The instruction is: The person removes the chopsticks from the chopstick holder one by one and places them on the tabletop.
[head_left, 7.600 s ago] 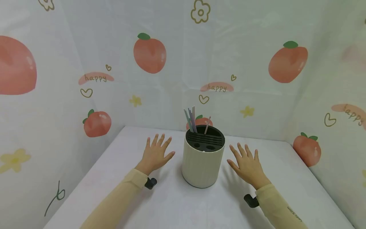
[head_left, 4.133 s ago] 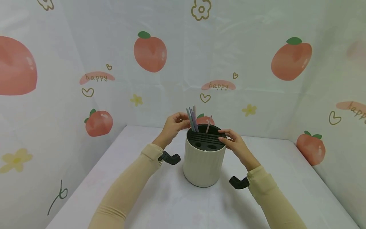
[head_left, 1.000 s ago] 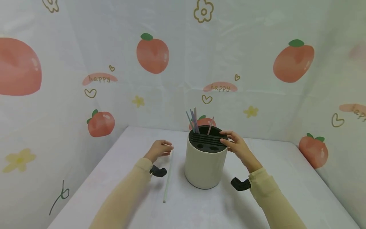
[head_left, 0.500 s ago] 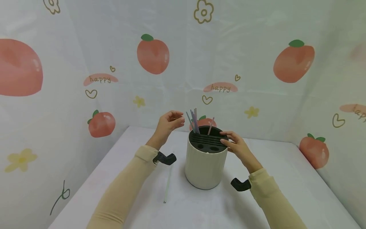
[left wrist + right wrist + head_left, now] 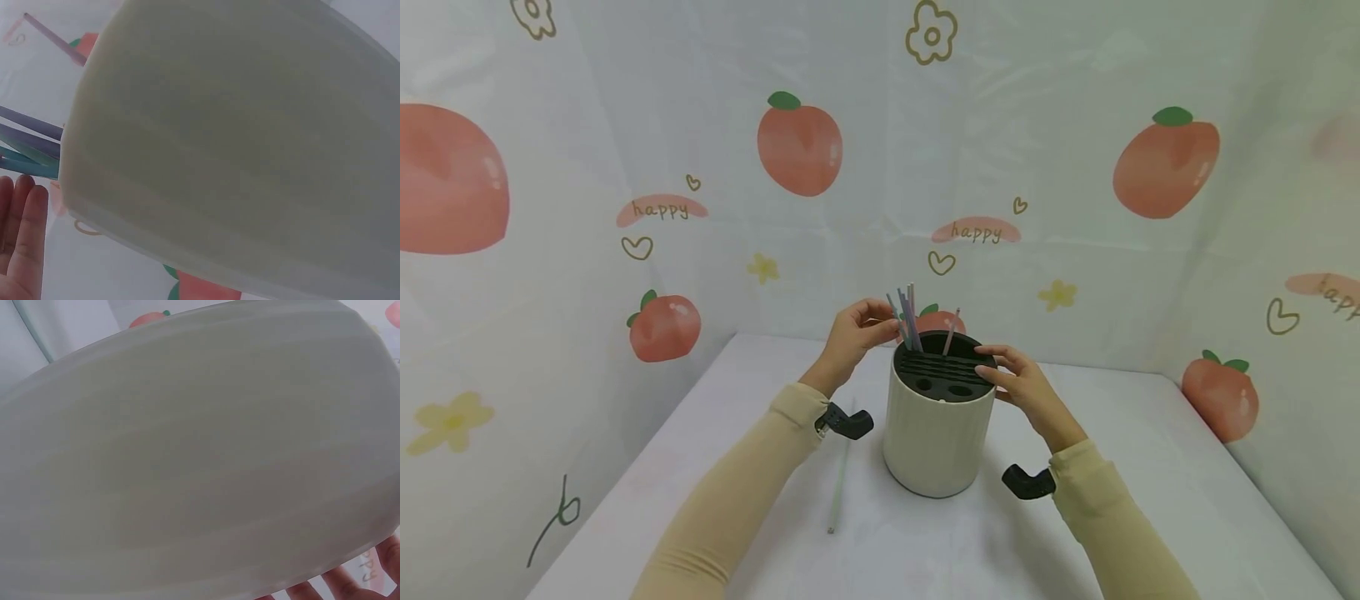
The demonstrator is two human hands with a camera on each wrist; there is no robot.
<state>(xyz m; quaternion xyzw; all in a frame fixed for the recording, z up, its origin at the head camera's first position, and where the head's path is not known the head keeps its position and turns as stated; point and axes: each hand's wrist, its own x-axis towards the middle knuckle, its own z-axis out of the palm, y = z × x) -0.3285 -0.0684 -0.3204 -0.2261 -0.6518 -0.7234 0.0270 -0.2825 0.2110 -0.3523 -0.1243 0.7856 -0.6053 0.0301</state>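
Observation:
A cream ribbed pen holder (image 5: 936,446) with a black slotted top stands upright in the middle of the table. Several thin straws lean in its rear opening: blue and purple ones at the left, a lone pink straw (image 5: 952,332) at the right. My left hand (image 5: 852,335) is at the left bunch, thumb and fingertips pinching the leftmost blue straw (image 5: 891,306); its teal-blue lower part (image 5: 31,167) shows beside the fingers in the left wrist view. My right hand (image 5: 1028,385) grips the holder's right rim. A pale green straw (image 5: 837,500) lies on the table left of the holder.
The white table (image 5: 1150,500) is enclosed by a pale cloth backdrop (image 5: 865,233) printed with peaches and flowers. Black wrist cameras (image 5: 848,421) hang below both wrists, the left one above the lying straw.
A pale green straw was laid on the table to the left. My left hand then rose and moved right, back to the straws. My right hand keeps its hold on the rim.

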